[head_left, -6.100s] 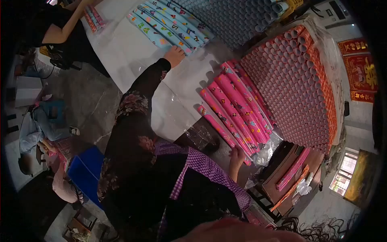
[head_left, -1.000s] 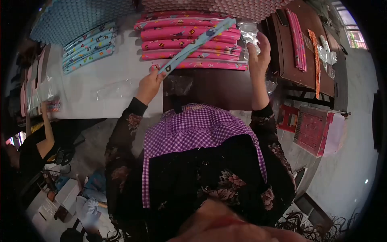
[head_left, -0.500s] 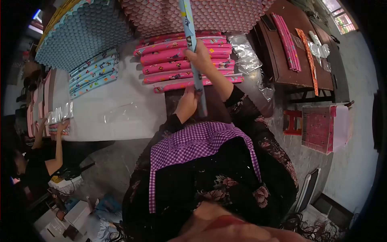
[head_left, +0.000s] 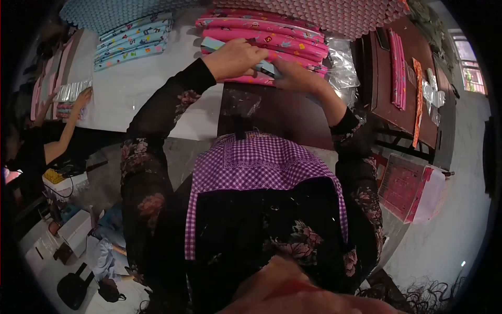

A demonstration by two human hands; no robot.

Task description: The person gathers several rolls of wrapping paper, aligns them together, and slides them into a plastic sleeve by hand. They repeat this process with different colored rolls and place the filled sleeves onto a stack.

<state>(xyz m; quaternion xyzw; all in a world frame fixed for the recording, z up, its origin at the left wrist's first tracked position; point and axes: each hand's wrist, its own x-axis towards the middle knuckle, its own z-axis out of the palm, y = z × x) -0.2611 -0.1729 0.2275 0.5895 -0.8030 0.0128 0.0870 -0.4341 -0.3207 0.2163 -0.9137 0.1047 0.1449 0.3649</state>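
Note:
A slim light-blue printed roll [head_left: 265, 68] lies crosswise in both my hands, above the pink stacks. My left hand [head_left: 235, 58] is closed over its middle, and the left end sticks out past the knuckles. Around the right part of the same roll, my right hand [head_left: 298, 77] has its fingers wrapped. Directly beneath and beyond the hands are several pink printed rolls [head_left: 272, 39], laid side by side in a row. Crumpled clear plastic [head_left: 243, 103] rests on the dark brown tabletop [head_left: 293, 112] nearer my purple checked apron.
Light-blue printed rolls [head_left: 133, 44] lie on the white table cover [head_left: 172, 97]. Tall piles of blue [head_left: 130, 11] and pink roll ends [head_left: 361, 15] stand behind. Clear plastic bags [head_left: 342, 63] are at the right. At far left, a co-worker's hand [head_left: 82, 98] touches plastic-wrapped items.
The blue roll has turned from upright to crosswise. My left hand has moved up and over it, while my right hand has shifted right. The camera view has tilted down.

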